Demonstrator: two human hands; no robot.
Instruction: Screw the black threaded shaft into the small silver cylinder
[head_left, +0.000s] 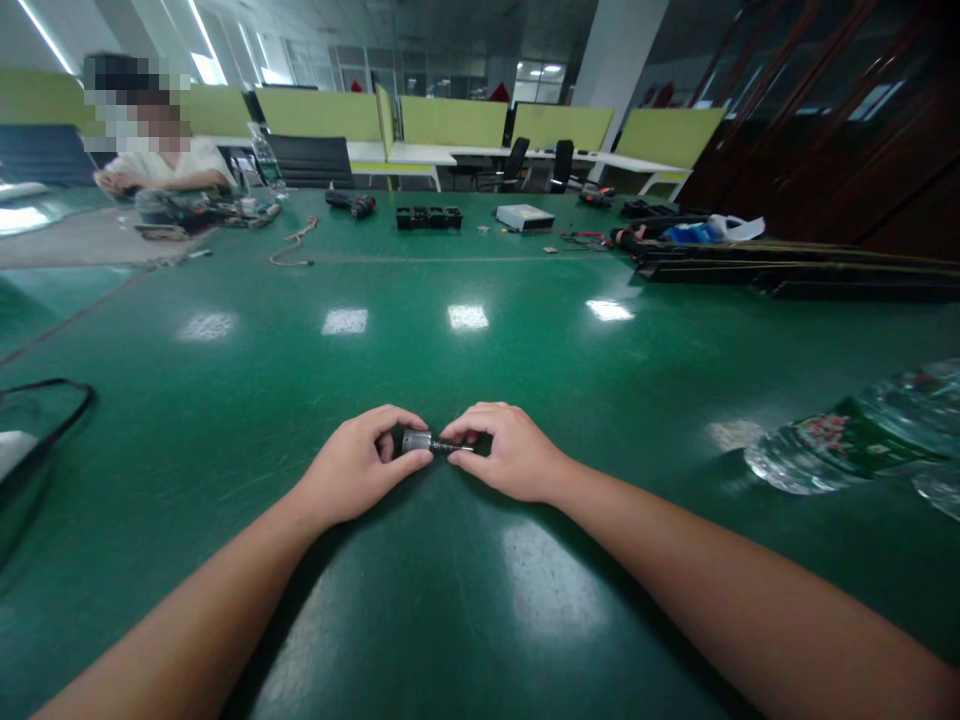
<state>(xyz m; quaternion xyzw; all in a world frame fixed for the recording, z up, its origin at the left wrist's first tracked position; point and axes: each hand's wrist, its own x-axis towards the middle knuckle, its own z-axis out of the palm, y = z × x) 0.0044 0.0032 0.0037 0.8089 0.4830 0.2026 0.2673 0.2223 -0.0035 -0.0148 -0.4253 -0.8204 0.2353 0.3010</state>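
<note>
Above the green table [465,560], a small dark metal cylinder with a thin shaft [418,441], motor-like in look, lies level between my two hands. My left hand [364,460] pinches its thick grey end between thumb and fingers. From the other side, my right hand [510,452] closes thumb and fingertips on the thin shaft, whose bright tip shows between them. Fingers cover parts of the piece, so its exact kind is unclear.
Clear plastic bottles [847,440] lie at right, and a black cable [75,400] loops at left. Along the far side are a power drill [350,203], a black slotted block [429,217], a silver box [525,217] and long black rails [750,265]. Another person [165,160] sits far left.
</note>
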